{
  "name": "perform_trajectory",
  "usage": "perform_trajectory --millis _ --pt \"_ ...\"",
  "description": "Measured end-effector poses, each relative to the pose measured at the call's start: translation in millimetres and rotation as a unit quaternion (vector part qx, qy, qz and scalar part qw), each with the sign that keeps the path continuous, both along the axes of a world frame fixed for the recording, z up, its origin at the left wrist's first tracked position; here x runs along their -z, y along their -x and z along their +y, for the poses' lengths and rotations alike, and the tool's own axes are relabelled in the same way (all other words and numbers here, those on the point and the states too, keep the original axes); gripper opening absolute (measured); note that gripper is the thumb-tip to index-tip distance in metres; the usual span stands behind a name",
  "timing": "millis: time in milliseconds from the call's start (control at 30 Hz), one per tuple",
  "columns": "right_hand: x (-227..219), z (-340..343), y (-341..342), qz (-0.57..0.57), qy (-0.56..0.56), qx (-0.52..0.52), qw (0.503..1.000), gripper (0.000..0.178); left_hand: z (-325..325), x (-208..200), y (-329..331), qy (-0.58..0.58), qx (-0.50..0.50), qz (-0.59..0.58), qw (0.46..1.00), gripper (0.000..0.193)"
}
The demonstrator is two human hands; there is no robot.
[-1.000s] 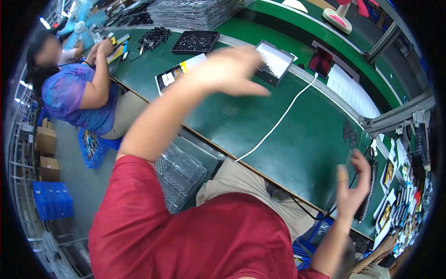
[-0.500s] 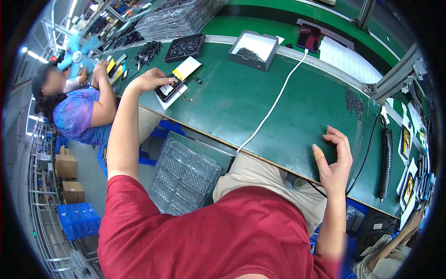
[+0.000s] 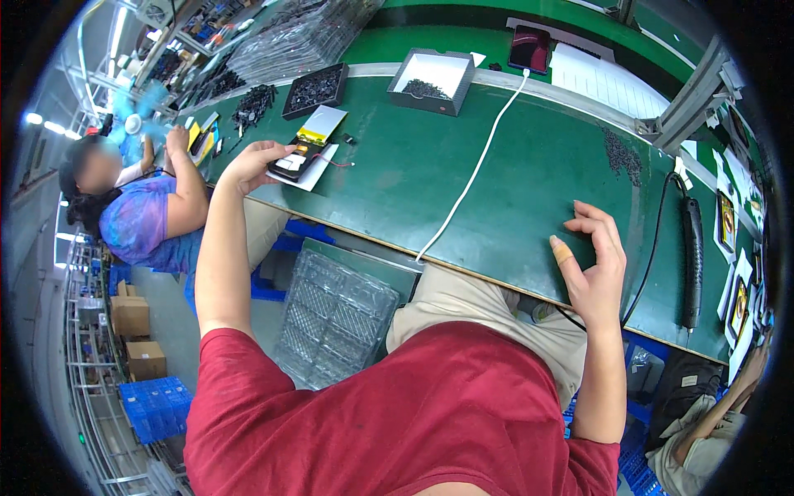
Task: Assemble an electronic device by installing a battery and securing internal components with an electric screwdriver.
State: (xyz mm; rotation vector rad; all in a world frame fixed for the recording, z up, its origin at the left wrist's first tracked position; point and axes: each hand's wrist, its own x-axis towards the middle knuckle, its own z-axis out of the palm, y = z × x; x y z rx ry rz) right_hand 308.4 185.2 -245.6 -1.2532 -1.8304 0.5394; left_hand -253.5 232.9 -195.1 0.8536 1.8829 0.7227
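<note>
My left hand (image 3: 252, 167) reaches to the far left of the bench and grips the left edge of an opened black handheld device (image 3: 291, 160), thumb and fingers closed together there. White and orange parts show inside the device. A silvery flat battery pack (image 3: 324, 121) with a yellow strip lies against its far side, and a thin red wire (image 3: 339, 164) sticks out to the right. White paper (image 3: 318, 175) lies beneath. My right hand (image 3: 597, 269) hovers over the right side of the bench, fingers apart and curved, holding nothing; its thumb wears a tan bandage.
On the green bench (image 3: 397, 190) stand a black tray of dark parts (image 3: 316, 89) and a grey box (image 3: 430, 81) of small black pieces. A white cable (image 3: 471, 178) runs from a phone (image 3: 529, 48). A black electric screwdriver (image 3: 691, 264) lies right. A co-worker (image 3: 141, 190) sits left.
My left hand has drawn back from over the device to its left edge, uncovering the orange and white parts inside. My right hand stays nearly in place. The view has shifted slightly.
</note>
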Motion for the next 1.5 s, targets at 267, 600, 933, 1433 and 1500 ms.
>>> perform_trajectory --millis 267,600,933,1433,1500 --pt "0 -2 -9 0.027 -0.007 -0.009 1.0 0.027 -10 8 -12 -0.172 0.016 -0.067 0.983 0.041" --pt "-17 10 2 0.351 0.345 -0.113 0.863 0.068 -4 -22 -227 -0.279 0.155 -0.201 0.926 0.048" --pt "-16 57 -37 0.326 0.448 -0.041 0.831 0.025 2 45 -373 -0.247 0.199 -0.243 0.917 0.05" --pt "-55 79 -62 0.003 0.423 -0.04 0.905 0.022 -9 7 -378 -0.181 0.416 0.255 0.854 0.077" --pt "-46 70 -63 0.055 0.421 -0.034 0.905 0.018 -7 12 -374 -0.199 0.422 0.259 0.846 0.083"
